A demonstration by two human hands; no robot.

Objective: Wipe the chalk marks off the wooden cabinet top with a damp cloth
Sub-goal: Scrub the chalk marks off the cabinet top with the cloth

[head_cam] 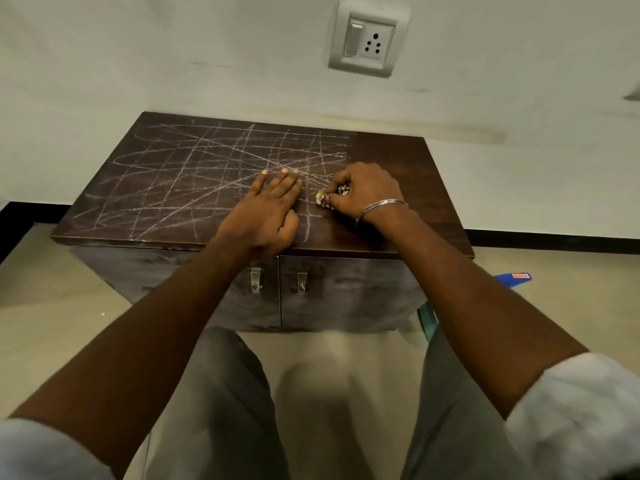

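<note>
While the left hand (268, 206) lies flat and open on the cabinet top (398, 161), fingers stretched toward 12 o'clock and holding nothing, the right hand (363, 192) is curled tight around a small bunched cloth (325, 197), only a pale and dark patterned bit of which shows at the fingertips. The cloth touches the wood just beside the left hand's fingers, at 3 o'clock from them. White chalk marks (194, 171) criss-cross the dark surface from its 9 o'clock edge to about the middle, running under and around both hands; the strip of wood at 3 o'clock, beyond the right hand, looks clean and darker. A thin metal bangle (381, 207) circles the right wrist. Below the top, two cabinet doors meet at a centre seam, each with a small metal handle (256, 279). On the wall at 12 o'clock sits a switch and socket plate (363, 39). A blue object (514, 277) peeks out on the floor at 4 o'clock, partly hidden behind the right forearm; what it is cannot be told. Grey trouser legs (221, 393) and pale rolled sleeves fill the 6 o'clock part of the view.
</note>
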